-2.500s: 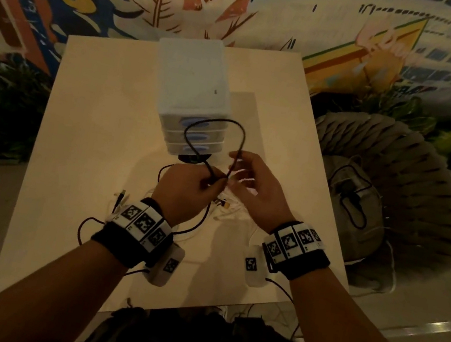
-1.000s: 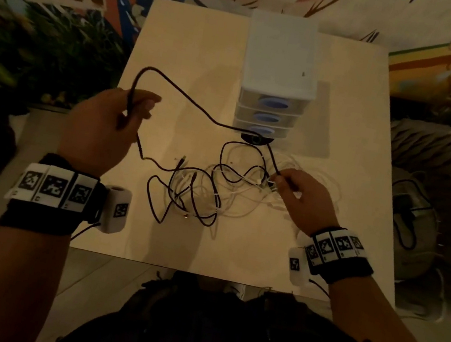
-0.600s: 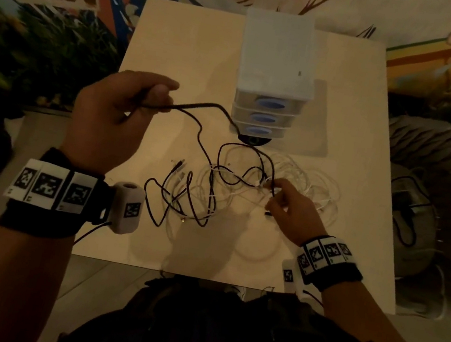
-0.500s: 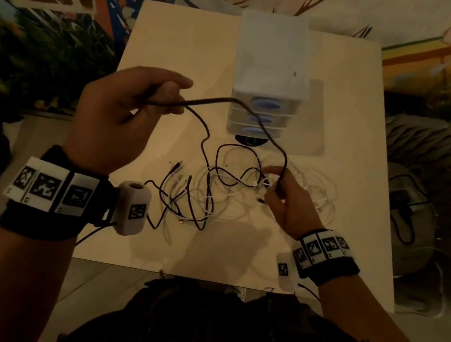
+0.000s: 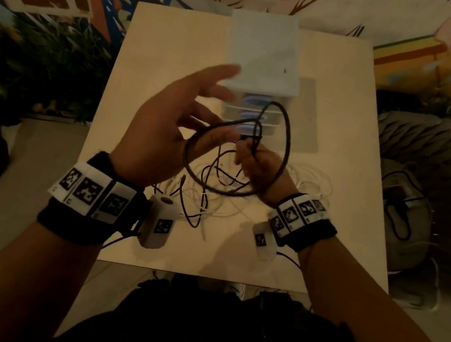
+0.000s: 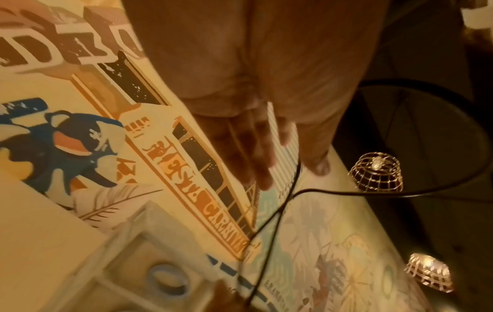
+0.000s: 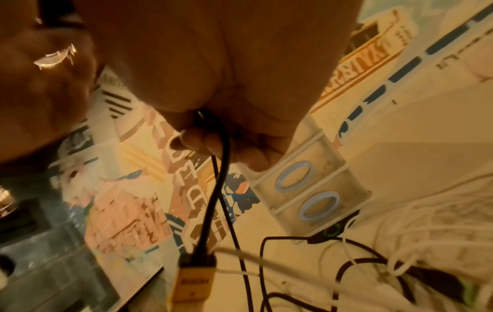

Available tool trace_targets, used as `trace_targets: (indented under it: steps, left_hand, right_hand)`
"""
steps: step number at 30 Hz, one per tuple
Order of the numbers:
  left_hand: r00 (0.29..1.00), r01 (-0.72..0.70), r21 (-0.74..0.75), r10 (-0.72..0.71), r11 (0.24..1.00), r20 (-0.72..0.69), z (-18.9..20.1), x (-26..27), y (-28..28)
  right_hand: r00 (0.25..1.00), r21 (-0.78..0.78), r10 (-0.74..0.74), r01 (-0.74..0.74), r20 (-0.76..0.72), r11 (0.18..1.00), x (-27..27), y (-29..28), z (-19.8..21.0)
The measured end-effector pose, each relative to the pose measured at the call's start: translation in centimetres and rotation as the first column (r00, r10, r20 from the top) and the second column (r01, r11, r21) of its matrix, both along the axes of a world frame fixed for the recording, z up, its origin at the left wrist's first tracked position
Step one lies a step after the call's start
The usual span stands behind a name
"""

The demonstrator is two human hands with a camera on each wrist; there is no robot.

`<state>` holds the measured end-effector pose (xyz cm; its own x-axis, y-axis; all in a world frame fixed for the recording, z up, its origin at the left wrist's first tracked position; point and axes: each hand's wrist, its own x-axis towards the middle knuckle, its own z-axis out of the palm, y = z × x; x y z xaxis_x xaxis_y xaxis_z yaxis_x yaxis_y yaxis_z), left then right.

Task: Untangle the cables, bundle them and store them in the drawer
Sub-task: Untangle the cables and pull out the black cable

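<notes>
A thick black cable (image 5: 285, 148) forms a raised loop above the table (image 5: 161, 49). My right hand (image 5: 253, 157) grips the loop where its strands cross. In the right wrist view the fingers (image 7: 202, 143) pinch two black strands, and a yellow-tipped plug (image 7: 193, 282) hangs below. My left hand (image 5: 198, 112) is held open beside the loop with fingers spread, and the cable passes in front of its thumb. The left wrist view shows straight fingers (image 6: 253, 152) with the cable (image 6: 320, 191) just beyond them. The white drawer unit (image 5: 262, 57) stands behind, all drawers closed.
White cables (image 5: 316, 180) and thin black cables (image 5: 199, 214) lie tangled on the table under my hands. A woven grey seat (image 5: 444, 159) with a bag (image 5: 401, 218) stands right of the table. Plants (image 5: 27, 63) fill the left.
My left hand, which pinched the black cable out to the left, has swung in toward my right hand and opened. The cable now forms a loop gathered in my right hand.
</notes>
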<state>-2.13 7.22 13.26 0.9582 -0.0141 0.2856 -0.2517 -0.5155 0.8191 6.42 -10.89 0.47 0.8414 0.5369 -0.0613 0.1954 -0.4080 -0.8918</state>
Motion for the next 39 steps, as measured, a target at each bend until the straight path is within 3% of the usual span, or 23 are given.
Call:
trace_targets:
  steps: [5, 9, 11, 13, 16, 19, 21, 24, 27, 30, 34, 39]
  left_hand:
    - [0.949, -0.142, 0.327, 0.222, 0.935, -0.224, -5.6, -1.8, 2.4]
    - [0.806, -0.145, 0.476, 0.382, 0.868, -0.452, -11.0, -3.7, 2.6]
    - [0.798, -0.085, 0.538, 0.380, 0.839, -0.467, -12.8, -4.5, 2.1]
    - [0.837, -0.006, 0.592, 0.328, 0.806, -0.438, -13.9, -5.2, 1.3]
    - [0.884, 0.132, 0.706, 0.239, 0.696, -0.401, -14.5, -6.0, -0.1]
    - [0.873, 0.265, 0.770, 0.195, 0.581, -0.448, -14.6, -6.4, -1.5]
    - [0.859, 0.298, 0.781, 0.204, 0.548, -0.470, -14.8, -6.4, -2.0]
    - [0.908, 0.204, 0.755, 0.168, 0.623, -0.384, -14.6, -6.0, -1.7]
    - [0.973, 0.035, 0.655, 0.126, 0.754, -0.196, -14.0, -5.7, -0.3]
    - [0.980, -0.092, 0.550, 0.173, 0.830, -0.099, -12.8, -5.2, 1.2]
    - [0.976, -0.154, 0.460, 0.207, 0.874, -0.068, -11.8, -4.5, 3.0]
    - [0.945, -0.273, 0.403, 0.322, 0.873, -0.056, -11.4, -4.4, 4.3]
  right_hand:
    - [0.977, 0.149, -0.171, 0.188, -0.124, 0.971, 0.7, -2.2, 0.3]
    - [0.970, 0.210, -0.224, 0.240, -0.094, 0.948, 0.8, -3.8, 1.0]
    - [0.969, 0.200, -0.239, 0.247, -0.064, 0.948, 0.8, -4.4, 0.7]
    - [0.967, 0.203, -0.240, 0.253, -0.089, 0.946, 0.9, -4.6, 0.3]
    - [0.968, 0.153, -0.214, 0.233, -0.130, 0.960, 1.2, -4.5, -0.5]
    - [0.970, 0.100, -0.202, 0.216, -0.136, 0.971, 1.8, -4.2, -1.1]
    - [0.972, 0.071, -0.207, 0.215, -0.109, 0.974, 2.7, -4.2, -2.2]
    - [0.963, 0.040, -0.249, 0.254, -0.104, 0.966, 4.2, -4.5, -4.1]
    - [0.962, -0.144, -0.266, 0.255, -0.063, 0.956, 5.3, -5.6, -5.6]
    - [0.942, -0.279, -0.298, 0.248, -0.152, 0.928, 5.7, -6.3, -7.0]
    - [0.864, -0.376, -0.369, 0.233, -0.343, 0.897, 5.1, -6.6, -7.1]
    - [0.778, -0.332, -0.357, 0.202, -0.517, 0.921, 3.8, -6.9, -7.1]
